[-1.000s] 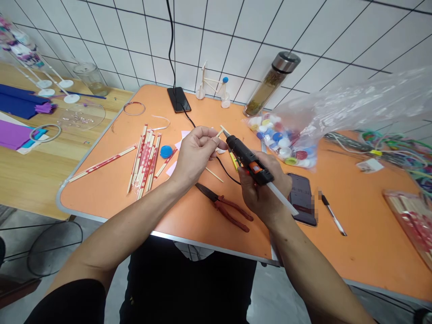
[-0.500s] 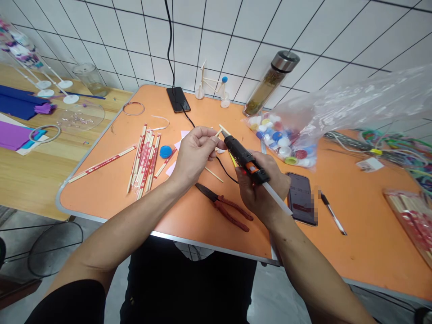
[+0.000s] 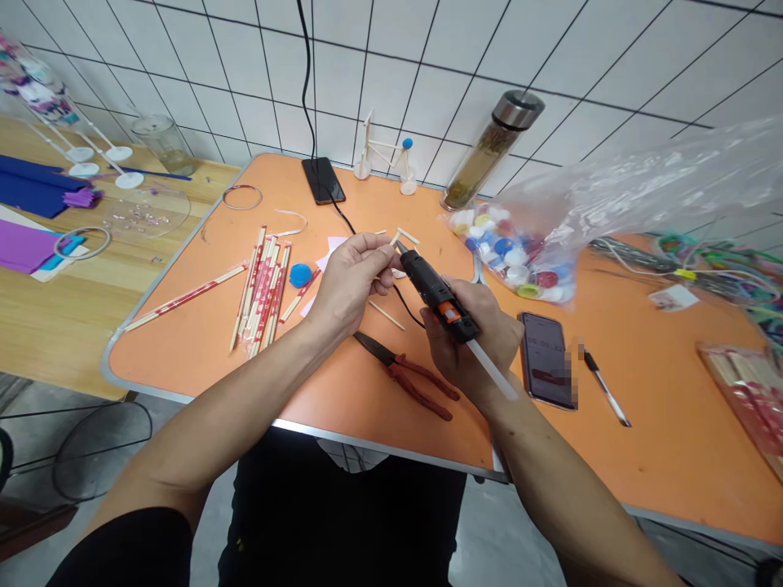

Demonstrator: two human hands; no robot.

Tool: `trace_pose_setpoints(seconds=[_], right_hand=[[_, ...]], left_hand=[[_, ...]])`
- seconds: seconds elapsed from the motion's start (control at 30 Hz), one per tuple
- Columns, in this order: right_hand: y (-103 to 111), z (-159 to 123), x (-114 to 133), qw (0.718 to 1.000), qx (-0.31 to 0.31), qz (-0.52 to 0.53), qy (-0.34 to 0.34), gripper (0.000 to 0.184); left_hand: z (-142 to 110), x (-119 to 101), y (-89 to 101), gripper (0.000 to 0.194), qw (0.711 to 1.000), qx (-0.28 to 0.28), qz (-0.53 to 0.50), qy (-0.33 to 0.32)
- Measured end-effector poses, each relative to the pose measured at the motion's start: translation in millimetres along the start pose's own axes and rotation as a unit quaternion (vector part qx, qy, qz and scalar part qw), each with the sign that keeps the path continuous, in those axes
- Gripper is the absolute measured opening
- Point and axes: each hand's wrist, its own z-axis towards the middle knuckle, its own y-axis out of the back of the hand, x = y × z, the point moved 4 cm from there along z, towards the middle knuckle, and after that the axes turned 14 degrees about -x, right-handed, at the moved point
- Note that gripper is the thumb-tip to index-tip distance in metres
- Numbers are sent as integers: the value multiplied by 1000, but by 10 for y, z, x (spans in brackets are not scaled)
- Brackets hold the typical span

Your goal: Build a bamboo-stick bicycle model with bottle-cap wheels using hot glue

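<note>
Black hot glue gun [image 3: 435, 293] gripped in right hand [image 3: 474, 346] — its nozzle had drawn in to the pinched fingertips of the left hand [image 3: 350, 289], their hold too small to tell; red-handled pliers [image 3: 409, 379] below, bagged bottle caps [image 3: 510, 261] beyond.

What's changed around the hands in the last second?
The right hand has brought the glue gun left and down, its nozzle closer to the left hand. Neither hand let go of anything. The pliers and bag of bottle caps stayed put.

The glue gun [image 3: 428, 285] is coloured black and orange, and the chopsticks [image 3: 260, 293] at nine o'clock are striped with red.
</note>
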Motion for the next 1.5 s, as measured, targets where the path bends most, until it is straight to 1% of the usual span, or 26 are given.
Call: trace_pose_setpoints(seconds=[0.17,0.33,0.47,0.57,0.8,1.03,1.1,1.2,1.37,1.5], right_hand=[[-6,-22,-22,1000,14,-12,-24,28],[-1,-43,-41,998,18,-15,-51,28],[5,-65,-69,994,48,-35,-89,34],[8,-79,-86,991,60,-51,-104,37],[6,-60,-82,992,56,-40,-107,34],[11,-37,-55,996,35,-35,-75,29],[11,-41,-64,995,37,-37,-80,31],[8,-48,-79,993,57,-53,-93,35],[25,-50,-76,994,47,-35,-97,35],[15,-71,-96,990,61,-43,-116,36]], left_hand=[[-19,-17,-18,14,999,-3,-6,39],[-33,-23,-24,14,999,4,-7,39],[-31,-11,-29,15,999,10,-9,39],[-29,-8,-33,17,999,9,0,40],[-38,-25,-43,19,999,16,3,35],[-46,-26,-48,16,999,17,-2,39],[-44,-22,-43,16,999,20,-3,39],[-42,-14,-37,16,999,21,-1,39],[-43,-13,-43,15,999,19,-8,42],[-43,-11,-45,20,999,16,2,46]])
